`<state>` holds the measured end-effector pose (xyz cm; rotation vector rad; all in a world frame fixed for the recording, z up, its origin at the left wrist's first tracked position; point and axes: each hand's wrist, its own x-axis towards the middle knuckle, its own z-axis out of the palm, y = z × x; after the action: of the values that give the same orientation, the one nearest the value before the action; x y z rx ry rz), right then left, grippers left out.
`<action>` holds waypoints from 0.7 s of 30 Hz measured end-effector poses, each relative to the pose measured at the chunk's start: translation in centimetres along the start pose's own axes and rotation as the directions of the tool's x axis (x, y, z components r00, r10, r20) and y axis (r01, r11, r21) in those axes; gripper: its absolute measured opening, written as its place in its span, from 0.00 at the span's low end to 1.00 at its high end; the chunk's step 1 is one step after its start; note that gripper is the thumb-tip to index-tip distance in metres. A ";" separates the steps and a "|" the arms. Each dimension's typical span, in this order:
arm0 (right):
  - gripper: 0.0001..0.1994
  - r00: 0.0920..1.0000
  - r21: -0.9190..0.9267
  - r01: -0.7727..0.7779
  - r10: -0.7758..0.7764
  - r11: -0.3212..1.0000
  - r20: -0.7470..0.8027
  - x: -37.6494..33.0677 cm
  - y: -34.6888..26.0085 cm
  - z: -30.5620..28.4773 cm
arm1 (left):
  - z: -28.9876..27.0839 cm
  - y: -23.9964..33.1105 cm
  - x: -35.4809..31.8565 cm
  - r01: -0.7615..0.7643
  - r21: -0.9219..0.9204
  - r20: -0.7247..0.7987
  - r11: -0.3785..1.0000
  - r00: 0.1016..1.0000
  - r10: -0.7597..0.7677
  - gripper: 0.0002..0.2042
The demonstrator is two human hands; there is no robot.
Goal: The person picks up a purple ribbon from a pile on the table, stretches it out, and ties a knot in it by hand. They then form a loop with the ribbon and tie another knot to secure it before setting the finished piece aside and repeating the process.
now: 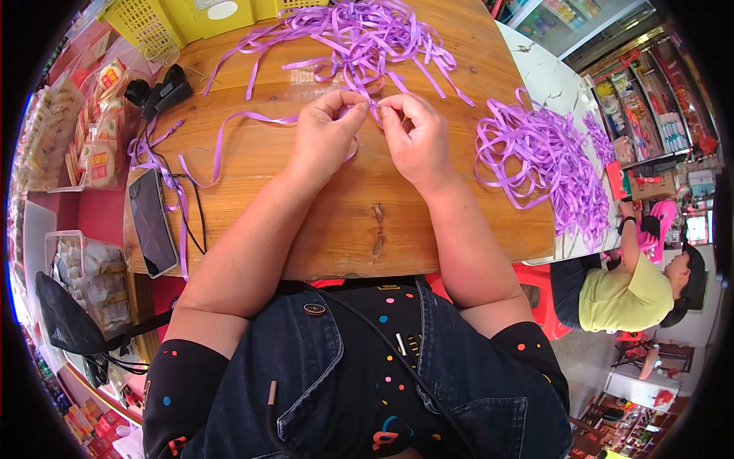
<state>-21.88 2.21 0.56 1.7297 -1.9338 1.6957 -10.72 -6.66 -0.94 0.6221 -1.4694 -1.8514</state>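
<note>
Purple ribbon (pixel 374 107) runs between the two hands I watch through my distant head view, held over the middle of a wooden table (pixel 344 229). I see the left hand (pixel 329 131) pinching it between thumb and forefinger, and the right hand (pixel 415 139) pinching it just beside, fingertips nearly meeting; whether there is a knot there, I cannot tell. A loose strand lies across the wood to the left of the left hand. Beyond the hands I have a tangled heap (pixel 382 38) of the same ribbon, near a yellow basket (pixel 187 21). To my right, another pile (pixel 539 157) spreads from the wood onto a white marbled surface (pixel 550 80). A phone (pixel 153 222) lies at the table's left edge.
</note>
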 end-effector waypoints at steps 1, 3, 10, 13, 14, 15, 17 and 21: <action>0.02 1.000 -0.002 0.001 -0.001 1.000 -0.002 0.0 0.0 0.0 | 0.0 0.0 0.0 -0.013 0.011 -0.008 1.000 1.000 0.013 0.04; 0.02 1.000 0.024 -0.009 0.010 1.000 -0.025 0.0 0.0 -0.1 | 0.0 0.0 0.0 -0.026 0.021 -0.013 0.999 1.000 0.026 0.04; 0.03 0.999 0.004 0.025 -0.025 1.000 -0.032 -0.1 -0.1 0.1 | 0.3 -0.6 0.1 -0.055 -0.050 -0.028 0.997 0.998 0.053 0.03; 0.03 0.999 -0.021 0.019 -0.020 1.000 -0.045 -0.2 0.1 0.0 | 0.4 -0.6 0.1 -0.049 -0.065 -0.017 0.997 0.999 0.048 0.03; 0.03 0.999 -0.020 0.015 -0.016 1.000 -0.044 -0.2 0.1 0.0 | 0.4 -0.6 0.0 -0.044 -0.067 -0.015 0.997 0.999 0.043 0.03; 0.03 0.999 -0.018 0.010 -0.011 1.000 -0.042 -0.2 0.2 0.0 | 0.4 -0.6 0.0 -0.044 -0.067 -0.015 0.997 0.999 0.043 0.03; 0.02 0.999 -0.015 0.000 -0.001 1.000 -0.035 -0.2 0.1 0.1 | 0.4 -0.5 -0.1 -0.051 -0.043 -0.008 0.998 0.999 0.050 0.03; 0.01 1.000 -0.041 0.006 -0.007 0.999 -0.031 -0.2 0.1 -0.1 | 0.7 -0.4 -0.1 -0.087 0.003 0.003 0.996 0.996 0.087 0.04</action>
<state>-21.99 2.40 0.44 1.6840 -1.9339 1.6591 -11.22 -6.06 -1.15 0.5488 -1.4775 -1.7845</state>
